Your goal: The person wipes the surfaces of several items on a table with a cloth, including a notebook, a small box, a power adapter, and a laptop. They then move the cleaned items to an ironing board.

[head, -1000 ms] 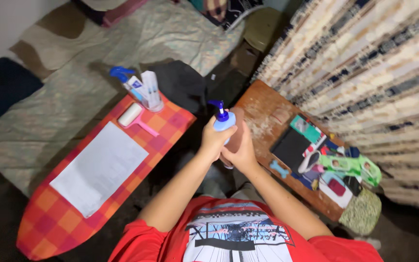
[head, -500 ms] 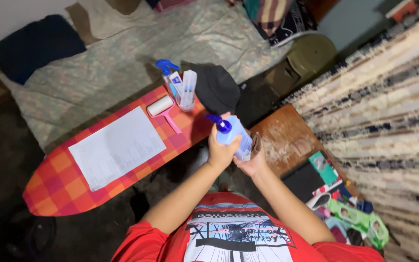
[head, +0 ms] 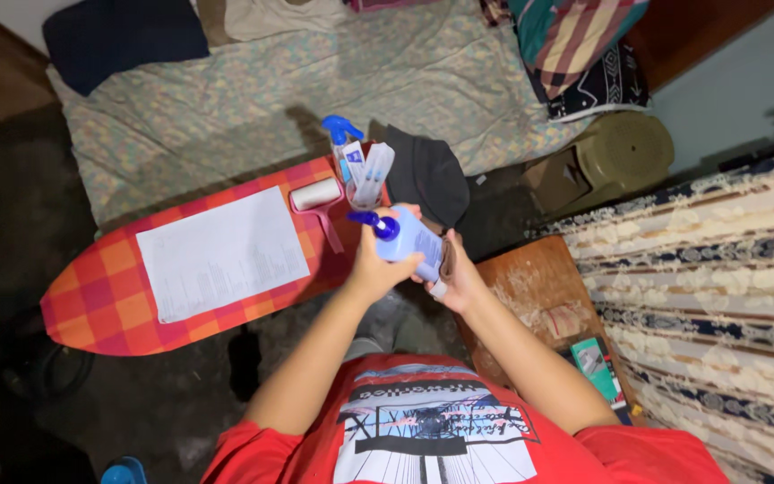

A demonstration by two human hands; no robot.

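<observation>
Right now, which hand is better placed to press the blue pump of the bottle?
The left hand: it holds the pump bottle just below its blue pump head. The right hand sits lower, at the bottle's base side.

Pale blue plastic pump bottle (head: 409, 244) looked smooth, slightly glossy, with a darker blue plastic pump head. Orange-and-red checked ironing board (head: 109, 296) had a matt woven cloth cover. White sheet of paper (head: 221, 253) on it was flat and matt. Pink-handled lint roller (head: 317, 199) was plastic, with a white papery roll. Blue-triggered spray bottle (head: 344, 143) was glossy plastic. Black cloth cap (head: 427, 175) looked matt. Brown wooden table (head: 539, 296) was worn, scuffed, with rough pale patches. Bed sheet (head: 253, 99) was soft patterned cloth.
</observation>
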